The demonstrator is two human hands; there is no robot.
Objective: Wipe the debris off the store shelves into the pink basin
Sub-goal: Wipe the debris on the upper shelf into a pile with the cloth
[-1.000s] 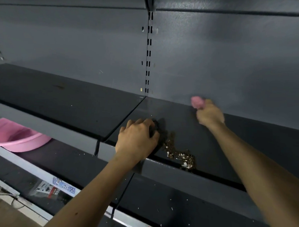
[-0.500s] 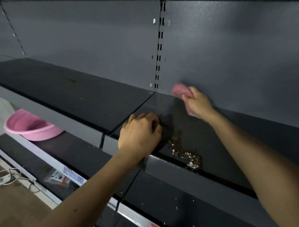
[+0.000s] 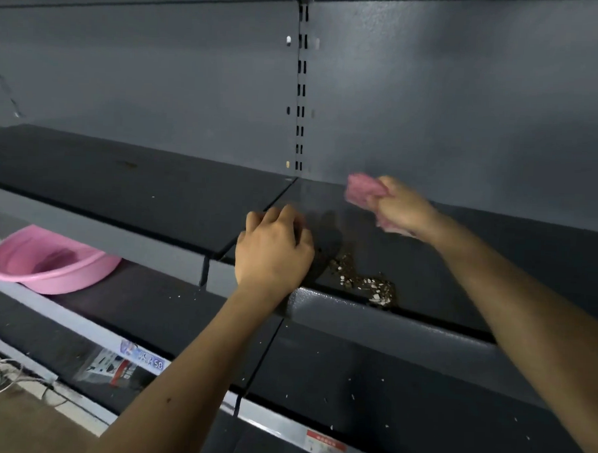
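Two bare hands work on the upper shelf (image 3: 155, 192), and the step in hand looks like gathering: sweeping crumbs toward the front lip before they go into the basin.

Far left, the pink basin (image 3: 49, 266) sits on the lower shelf (image 3: 386, 384), mouth up and tipped a little toward the camera. Its long axis runs left to right, and it is well apart from the mess.

Near the middle, the left hand (image 3: 272, 252) rests on the shelf by the front edge, knuckles up and fingers curled. A dark shape lies just beyond the fingers; whether it is a tool in the grip or only shadow I cannot tell.

Just right of that hand lies the debris (image 3: 363, 284), a thin strip of pale and brown bits. It runs from near the fingers down and rightward and ends against the front lip.

Further right and deeper in, the right hand (image 3: 404, 207) clenches a bunched pink cloth (image 3: 361, 191), which pokes out leftward near the back panel.

Next, I judge, the cloth must draw forward to the pile, and the basin must come under the lip, or the crumbs fall onto the shelf below.
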